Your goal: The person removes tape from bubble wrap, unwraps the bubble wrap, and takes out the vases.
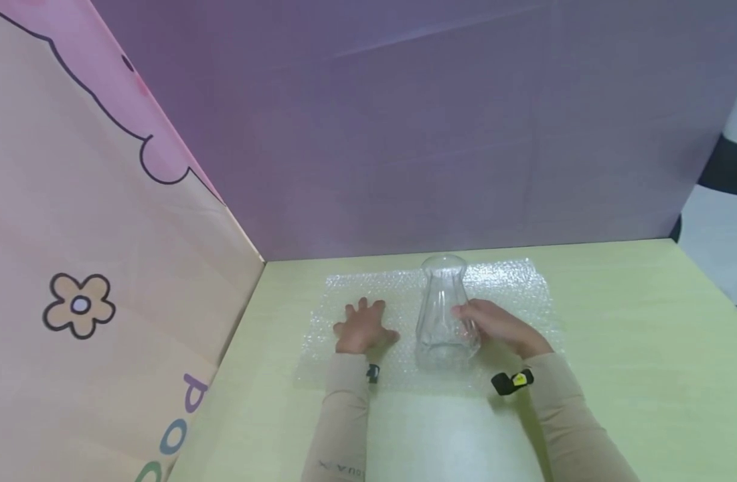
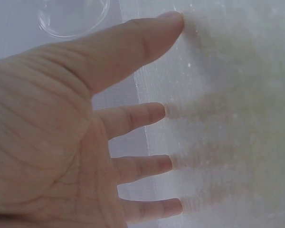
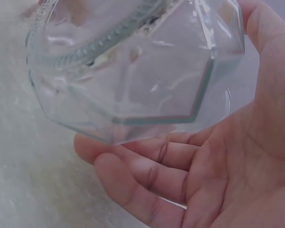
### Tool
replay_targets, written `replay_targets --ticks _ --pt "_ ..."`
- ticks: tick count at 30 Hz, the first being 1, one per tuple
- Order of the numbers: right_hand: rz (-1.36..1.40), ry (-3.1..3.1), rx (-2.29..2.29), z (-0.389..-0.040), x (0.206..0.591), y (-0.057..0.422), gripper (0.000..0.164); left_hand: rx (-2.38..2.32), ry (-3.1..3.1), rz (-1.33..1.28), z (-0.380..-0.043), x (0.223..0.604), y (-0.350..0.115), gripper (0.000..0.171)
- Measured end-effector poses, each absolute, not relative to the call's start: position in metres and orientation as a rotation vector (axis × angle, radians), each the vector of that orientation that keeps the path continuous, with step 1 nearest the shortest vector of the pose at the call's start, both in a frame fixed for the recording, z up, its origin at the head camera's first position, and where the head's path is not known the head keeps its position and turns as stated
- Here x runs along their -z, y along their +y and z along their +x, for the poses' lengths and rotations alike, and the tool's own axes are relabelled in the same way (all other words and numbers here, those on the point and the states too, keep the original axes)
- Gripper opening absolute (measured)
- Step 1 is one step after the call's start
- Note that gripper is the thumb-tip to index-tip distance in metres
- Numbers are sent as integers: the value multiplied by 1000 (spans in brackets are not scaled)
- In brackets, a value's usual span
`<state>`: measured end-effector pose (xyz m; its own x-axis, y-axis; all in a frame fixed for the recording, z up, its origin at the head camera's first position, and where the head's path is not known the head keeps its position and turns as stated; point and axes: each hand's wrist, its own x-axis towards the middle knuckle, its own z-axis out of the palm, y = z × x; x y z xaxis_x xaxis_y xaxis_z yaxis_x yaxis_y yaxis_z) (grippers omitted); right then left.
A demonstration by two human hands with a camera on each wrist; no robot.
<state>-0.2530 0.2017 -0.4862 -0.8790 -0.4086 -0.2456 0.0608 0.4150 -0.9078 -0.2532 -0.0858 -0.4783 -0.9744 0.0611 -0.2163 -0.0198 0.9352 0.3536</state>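
Right hand [image 1: 503, 326]: fingers [image 3: 166, 180] wrapped round the lower right side of the glass vase [image 1: 443, 301], thumb on the other side of it. Left hand [image 1: 364, 329]: fingers spread wide over the bubble wrap [image 1: 507, 281], thumb toward the vase, nothing held.

Key relation: the vase sits between the hands, left of the right fingers and touching them, a gap short of the left thumb. Right hand is clearly the nearer one. Long axis runs roughly away from the person, flared mouth at the far end, faceted base toward the person. Right wrist view has the base's angular edge just above the curled fingers. Hard to say from these angles whether the glass rests on the wrap or hangs just above it; clear on clear.

Wrap is a flat sheet under the vase and beneath the left hand, reaching past both sides of the glass, all on the pale surface [image 1: 633, 348]. Purple backdrop [image 1: 404, 134] rises behind, printed panel [image 1: 103, 221] on the left. Nearest obstacle to the vase going left: the left hand. Far side: only wrap, then backdrop.
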Motion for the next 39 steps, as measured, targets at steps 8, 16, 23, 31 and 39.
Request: replay_targets --ticks 8,16,23,31,39 --pt "-290 2249 1487 -253 482 203 62 -532 2868 33 -253 477 -86 77" --pt "-293 2266 1495 -252 478 204 63 -550 2868 37 -252 476 -86 76" --pt "-298 2264 1527 -252 476 207 65 -557 2871 46 -252 476 -87 76" --pt "-301 2281 1548 -252 474 211 61 -560 2871 48 -253 476 -87 77" --pt "-294 2296 1550 -253 475 214 57 -548 2866 51 -254 475 -88 78"
